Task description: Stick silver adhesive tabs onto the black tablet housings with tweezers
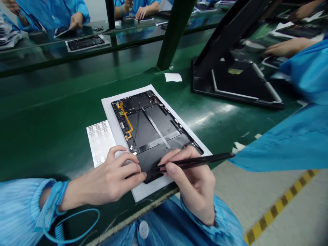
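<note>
A black tablet housing [164,126] with an orange flex cable [127,123] and a thin silver strip [155,128] lies on a white pad [146,193]. My left hand [110,177] rests at the housing's near left corner, fingers spread and bent, with nothing seen in it. Black tweezers [200,161] are pinched in my right hand [192,181], their tips over the near end of the housing. Beside the pad on the left, partly under it, is a sheet of stickers [100,141].
A black stand [235,95] occupies the back right, near a green post [174,34]. A small white paper [173,77] lies behind the pad. Across the bench, people in blue work on similar parts; another person's blue sleeve [287,133] reaches in at right.
</note>
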`<act>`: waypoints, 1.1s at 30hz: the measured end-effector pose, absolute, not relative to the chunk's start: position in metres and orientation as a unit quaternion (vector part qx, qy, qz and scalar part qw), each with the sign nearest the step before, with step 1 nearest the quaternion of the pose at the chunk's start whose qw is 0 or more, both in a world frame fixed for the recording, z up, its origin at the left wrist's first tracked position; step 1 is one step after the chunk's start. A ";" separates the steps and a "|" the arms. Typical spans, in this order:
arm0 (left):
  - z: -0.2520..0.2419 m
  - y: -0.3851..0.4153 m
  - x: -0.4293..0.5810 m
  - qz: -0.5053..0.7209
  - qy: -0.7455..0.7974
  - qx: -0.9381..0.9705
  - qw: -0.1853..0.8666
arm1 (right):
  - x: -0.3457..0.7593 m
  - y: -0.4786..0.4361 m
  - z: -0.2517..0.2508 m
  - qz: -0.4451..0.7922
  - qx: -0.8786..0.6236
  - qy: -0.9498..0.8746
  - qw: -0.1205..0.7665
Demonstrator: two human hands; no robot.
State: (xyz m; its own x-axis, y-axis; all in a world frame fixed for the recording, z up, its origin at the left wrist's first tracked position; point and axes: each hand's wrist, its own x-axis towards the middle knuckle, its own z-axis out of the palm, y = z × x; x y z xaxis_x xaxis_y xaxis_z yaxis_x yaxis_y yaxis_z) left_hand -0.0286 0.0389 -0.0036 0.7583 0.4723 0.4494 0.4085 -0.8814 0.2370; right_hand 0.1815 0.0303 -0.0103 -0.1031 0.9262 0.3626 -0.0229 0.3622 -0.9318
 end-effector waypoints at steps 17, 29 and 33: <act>-0.001 0.045 -0.028 0.250 0.197 0.946 0.064 | 0.181 0.029 -0.014 0.414 -0.389 -0.603 0.561; 0.040 0.184 -0.050 0.194 0.472 0.855 0.094 | 0.182 0.031 -0.011 0.355 -0.450 -0.624 0.531; 0.032 0.230 -0.051 0.132 0.549 0.816 0.123 | 0.183 0.032 -0.021 0.358 -0.486 -0.611 0.513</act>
